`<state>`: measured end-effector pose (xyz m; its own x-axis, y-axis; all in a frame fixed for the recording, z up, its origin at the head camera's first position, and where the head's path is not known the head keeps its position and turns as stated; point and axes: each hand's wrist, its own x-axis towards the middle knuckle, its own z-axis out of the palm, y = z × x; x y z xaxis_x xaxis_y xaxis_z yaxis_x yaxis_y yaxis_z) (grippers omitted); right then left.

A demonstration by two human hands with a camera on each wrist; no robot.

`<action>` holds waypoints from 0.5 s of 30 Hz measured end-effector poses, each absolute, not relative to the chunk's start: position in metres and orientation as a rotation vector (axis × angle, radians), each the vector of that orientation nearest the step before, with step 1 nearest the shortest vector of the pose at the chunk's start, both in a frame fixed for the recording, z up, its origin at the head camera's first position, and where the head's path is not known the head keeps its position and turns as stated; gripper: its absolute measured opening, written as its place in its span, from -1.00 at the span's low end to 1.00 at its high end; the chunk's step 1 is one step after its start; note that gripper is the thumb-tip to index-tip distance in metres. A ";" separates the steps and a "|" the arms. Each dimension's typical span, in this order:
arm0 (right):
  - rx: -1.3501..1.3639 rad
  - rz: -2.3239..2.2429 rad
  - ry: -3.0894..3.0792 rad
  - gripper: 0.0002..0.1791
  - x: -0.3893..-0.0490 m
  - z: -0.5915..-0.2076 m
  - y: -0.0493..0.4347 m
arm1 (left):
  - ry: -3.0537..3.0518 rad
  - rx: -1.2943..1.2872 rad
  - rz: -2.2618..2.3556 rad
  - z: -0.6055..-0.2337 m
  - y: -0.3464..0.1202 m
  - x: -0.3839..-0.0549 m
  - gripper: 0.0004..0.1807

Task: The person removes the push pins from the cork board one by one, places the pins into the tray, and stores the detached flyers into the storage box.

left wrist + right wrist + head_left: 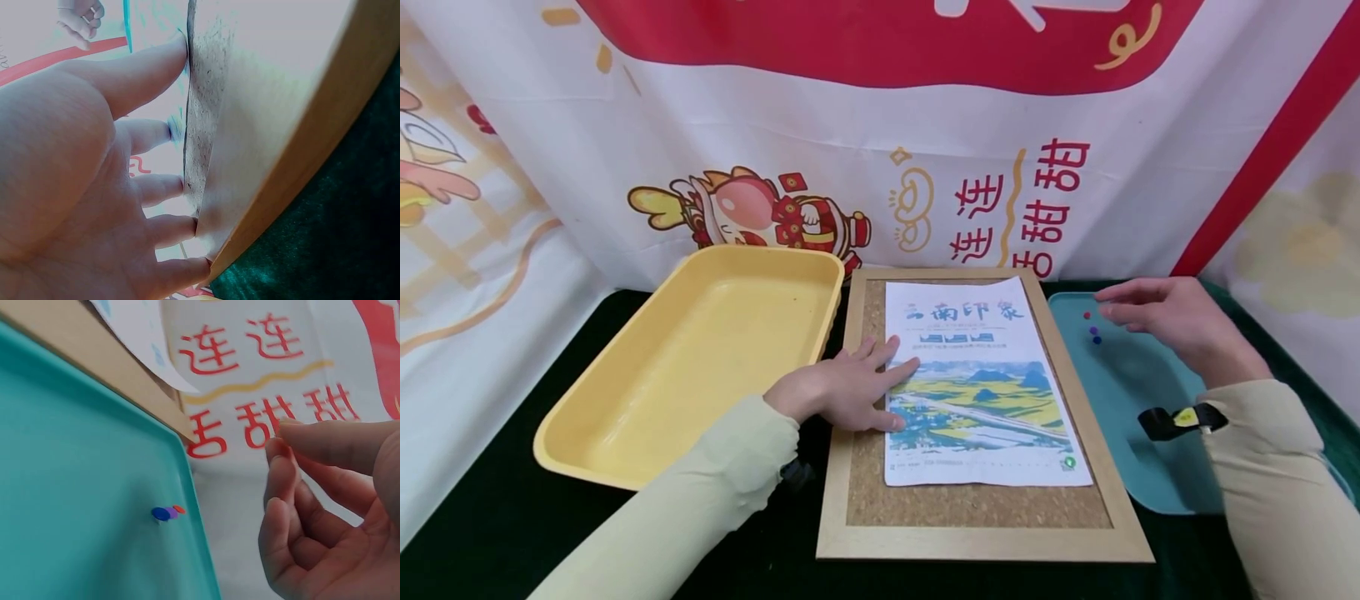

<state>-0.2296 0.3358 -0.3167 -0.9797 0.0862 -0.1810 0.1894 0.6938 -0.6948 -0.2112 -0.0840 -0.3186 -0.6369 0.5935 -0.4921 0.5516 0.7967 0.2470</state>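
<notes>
A printed paper sheet (pixel 977 392) with a landscape picture lies on a wood-framed cork board (pixel 992 507). My left hand (pixel 857 385) presses on the sheet's left side with fingers spread, some of them reaching the cork and frame edge. In the left wrist view, the thumb (pixel 153 72) touches the sheet's edge. To the right, my right hand (pixel 1180 321) hovers over a teal tray (pixel 1157 417), thumb and index finger brought close together. Whether something tiny sits between those fingertips cannot be made out. Red, purple and blue thumbtacks (pixel 161 514) lie in the tray below.
Left of the board stands a yellow tray (pixel 700 350). A dark green cloth (pixel 752 542) covers the table. Behind, a white and red printed curtain (pixel 850 108) hangs down to the table's back edge. The sheet's upper right corner (pixel 178 381) curls up off the board.
</notes>
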 end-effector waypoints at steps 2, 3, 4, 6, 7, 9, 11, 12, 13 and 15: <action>0.213 -1.159 2.787 -0.24 -0.229 -0.315 0.331 | 2.418 0.847 0.097 -0.319 -0.084 -0.211 -0.08; 0.206 -1.160 2.794 -0.25 -0.228 -0.314 0.328 | 2.419 0.846 0.097 -0.319 -0.084 -0.211 -0.08; 0.206 -1.162 2.799 -0.26 -0.227 -0.314 0.326 | 2.420 0.846 0.096 -0.319 -0.084 -0.211 -0.08; 0.202 -1.162 2.817 -0.28 -0.225 -0.313 0.322 | 2.419 0.844 0.097 -0.319 -0.085 -0.211 -0.08; 0.198 -1.162 2.828 -0.29 -0.224 -0.313 0.320 | 2.420 0.844 0.098 -0.319 -0.085 -0.211 -0.08; 0.182 -1.162 2.844 -0.29 -0.220 -0.313 0.317 | 2.418 0.842 0.099 -0.319 -0.085 -0.211 -0.08; 0.168 -1.159 2.853 -0.30 -0.215 -0.314 0.314 | 2.417 0.844 0.098 -0.319 -0.085 -0.211 -0.08; 0.160 -1.158 2.853 -0.30 -0.213 -0.314 0.312 | 2.417 0.846 0.096 -0.319 -0.085 -0.212 -0.08; 0.154 -1.155 2.851 -0.30 -0.211 -0.315 0.311 | 2.417 0.847 0.094 -0.319 -0.085 -0.212 -0.08; 0.142 -1.147 2.839 -0.31 -0.206 -0.315 0.309 | 2.417 0.850 0.089 -0.319 -0.084 -0.212 -0.07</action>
